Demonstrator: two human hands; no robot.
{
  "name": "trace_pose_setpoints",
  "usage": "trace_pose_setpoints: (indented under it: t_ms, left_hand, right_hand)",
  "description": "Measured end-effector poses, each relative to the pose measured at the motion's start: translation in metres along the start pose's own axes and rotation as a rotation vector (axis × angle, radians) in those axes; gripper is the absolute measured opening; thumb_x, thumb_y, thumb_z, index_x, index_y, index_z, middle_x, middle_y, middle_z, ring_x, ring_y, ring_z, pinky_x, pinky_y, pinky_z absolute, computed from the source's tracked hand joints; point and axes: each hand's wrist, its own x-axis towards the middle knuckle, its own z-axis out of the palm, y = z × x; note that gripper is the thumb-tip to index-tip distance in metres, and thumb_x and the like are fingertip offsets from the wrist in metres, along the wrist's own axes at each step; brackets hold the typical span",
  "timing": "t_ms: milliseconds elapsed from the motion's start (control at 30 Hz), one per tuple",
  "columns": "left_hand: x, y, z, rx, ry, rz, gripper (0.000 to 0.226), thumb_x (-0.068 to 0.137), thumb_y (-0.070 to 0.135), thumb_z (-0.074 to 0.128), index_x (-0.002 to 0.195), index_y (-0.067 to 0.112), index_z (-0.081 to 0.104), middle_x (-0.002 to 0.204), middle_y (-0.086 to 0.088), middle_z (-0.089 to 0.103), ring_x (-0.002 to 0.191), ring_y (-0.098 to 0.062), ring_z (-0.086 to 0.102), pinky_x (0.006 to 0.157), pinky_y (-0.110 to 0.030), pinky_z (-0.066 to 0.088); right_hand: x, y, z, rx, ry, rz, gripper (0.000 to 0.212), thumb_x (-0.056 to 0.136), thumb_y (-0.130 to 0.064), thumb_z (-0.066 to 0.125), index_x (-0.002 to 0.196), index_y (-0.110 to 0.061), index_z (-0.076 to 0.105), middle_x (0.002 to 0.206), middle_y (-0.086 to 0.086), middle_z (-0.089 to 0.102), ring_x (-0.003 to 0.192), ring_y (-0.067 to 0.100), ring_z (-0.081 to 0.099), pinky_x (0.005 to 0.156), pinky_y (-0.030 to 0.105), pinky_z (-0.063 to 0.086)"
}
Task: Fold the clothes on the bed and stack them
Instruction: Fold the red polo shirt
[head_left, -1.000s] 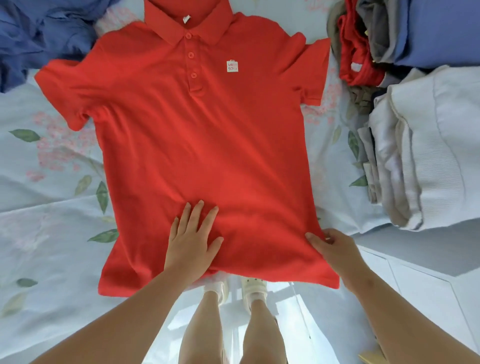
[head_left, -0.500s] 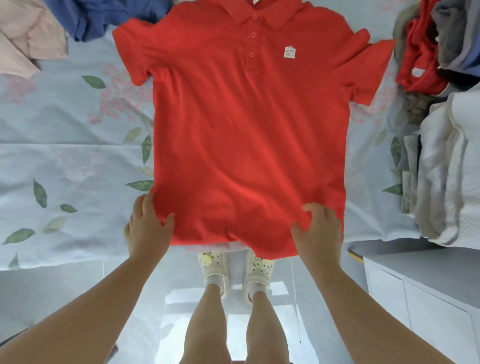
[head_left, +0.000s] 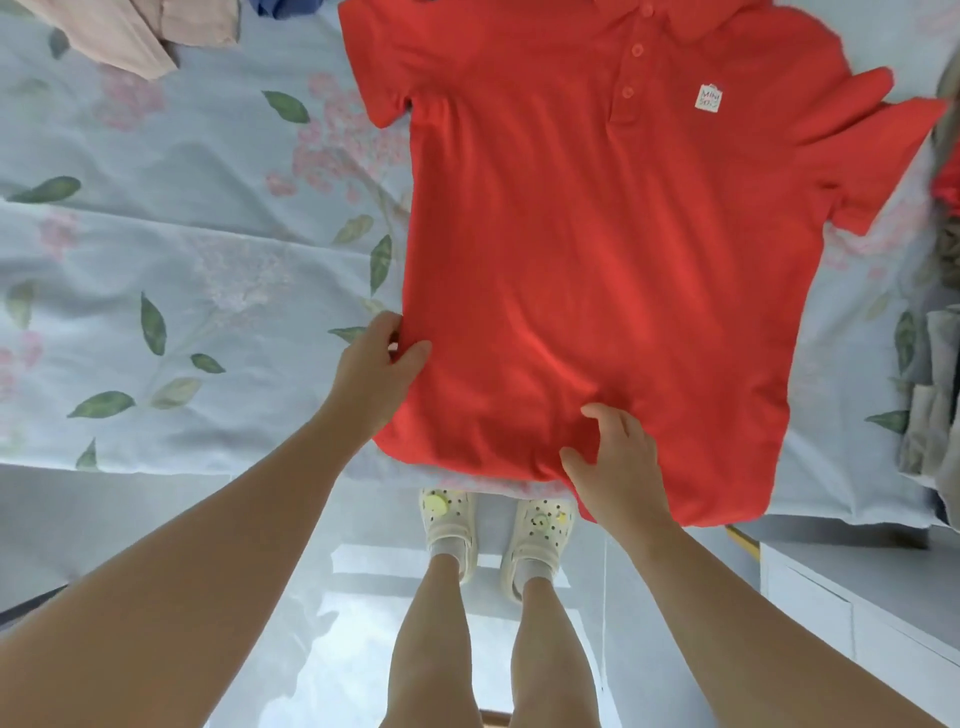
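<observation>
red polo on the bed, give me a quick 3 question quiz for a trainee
1. True or false: the polo lies on the bed front up, with its buttons showing.
2. Where is the left-hand grip on the polo? A) the collar B) a side edge, near the hem C) a sleeve
3. Fill in: the right-hand grip bunches the fabric at the polo's bottom ____.

Key: 1 true; 2 B; 3 hem.
</observation>
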Motion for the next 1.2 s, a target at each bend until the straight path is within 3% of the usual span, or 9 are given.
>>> trace_pose_setpoints:
  t_ms: [100,233,400,500,600,700,900,1067,1200]
  left_hand:
    - [-0.01,-0.004,-0.016,-0.319,-0.123,-0.198,0.021,0.09,0.022,0.062,0.107,0.019,0.048,0.1,-0.002,0.062,0.086,-0.017,0.061,0.071,-0.027,0.048]
    - [-0.02,-0.033,-0.057,-0.22,-0.46,-0.443,0.036,0.073,0.023,0.08,0.106,0.02,0.064,0.098,-0.003,0.072,0.091,-0.022,0.068,0.08,-0.032,0.052]
    - [-0.031,-0.061,-0.055,-0.024,-0.259,-0.415,0.028,0.078,0.017,0.076,0.104,0.013,0.067,0.085,-0.001,0.068,0.078,-0.016,0.062,0.069,-0.025,0.047]
    - [-0.031,-0.071,-0.046,-0.346,-0.274,-0.486,0.032,0.082,0.011,0.07,0.112,0.006,0.061,0.095,-0.006,0.068,0.084,-0.02,0.064,0.074,-0.029,0.051]
    - [-0.031,-0.074,-0.048,-0.607,-0.252,-0.552,0.011,0.09,0.001,0.057,0.097,0.008,0.054,0.072,-0.003,0.054,0.049,-0.01,0.051,0.044,-0.018,0.041]
    - [-0.032,-0.081,-0.051,-0.675,-0.23,-0.597,0.016,0.09,0.005,0.059,0.081,0.009,0.047,0.057,0.001,0.036,0.033,-0.005,0.028,0.032,-0.014,0.022]
    - [-0.041,-0.089,-0.038,-0.501,-0.088,-0.702,0.016,0.08,0.012,0.073,0.081,0.01,0.057,0.056,0.001,0.034,0.041,-0.008,0.029,0.037,-0.016,0.025]
    - [-0.042,-0.086,-0.034,0.076,-0.049,-0.526,0.013,0.074,0.018,0.073,0.077,0.021,0.06,0.078,-0.007,0.065,0.071,-0.023,0.056,0.062,-0.029,0.042]
    - [-0.038,-0.066,-0.03,0.107,0.015,-0.503,0.033,0.079,0.035,0.069,0.099,0.016,0.052,0.083,0.003,0.057,0.078,-0.018,0.054,0.062,-0.029,0.041]
  right_hand:
    - [0.004,0.002,-0.002,0.023,-0.008,0.02,0.048,0.084,-0.02,0.06,0.13,-0.021,0.046,0.137,0.001,0.043,0.126,0.025,0.038,0.103,0.036,0.029]
    - [0.008,0.004,-0.001,0.011,-0.017,0.041,0.048,0.083,-0.019,0.063,0.129,-0.018,0.05,0.135,0.005,0.044,0.124,0.027,0.041,0.102,0.036,0.031]
    - [0.001,-0.002,0.0,-0.092,0.014,0.014,0.054,0.079,-0.032,0.068,0.128,-0.024,0.049,0.133,0.002,0.043,0.123,0.027,0.038,0.1,0.04,0.034]
    - [-0.013,-0.002,0.008,-0.301,-0.017,-0.177,0.055,0.067,-0.043,0.076,0.118,-0.03,0.057,0.124,-0.006,0.049,0.119,0.025,0.042,0.093,0.043,0.036]
    - [-0.01,0.009,0.016,-0.398,0.061,-0.286,0.029,0.065,-0.031,0.081,0.091,-0.024,0.069,0.097,-0.003,0.061,0.096,0.029,0.055,0.077,0.039,0.041]
    - [0.002,0.004,-0.001,-0.11,-0.205,-0.142,0.001,0.079,-0.017,0.067,0.079,-0.016,0.068,0.077,0.004,0.062,0.078,0.019,0.054,0.068,0.028,0.038]
    - [0.016,-0.016,-0.029,-0.082,-0.697,0.186,0.024,0.086,-0.024,0.057,0.075,-0.007,0.071,0.065,0.005,0.066,0.061,0.016,0.053,0.065,0.027,0.041]
    - [0.017,-0.021,-0.019,-0.128,-0.226,-0.013,0.019,0.088,-0.027,0.055,0.101,-0.021,0.066,0.091,-0.003,0.065,0.095,0.02,0.061,0.086,0.033,0.047]
    - [0.022,-0.026,-0.01,-0.142,-0.254,-0.068,0.022,0.089,-0.026,0.055,0.11,-0.023,0.06,0.1,0.0,0.054,0.104,0.021,0.054,0.09,0.035,0.044]
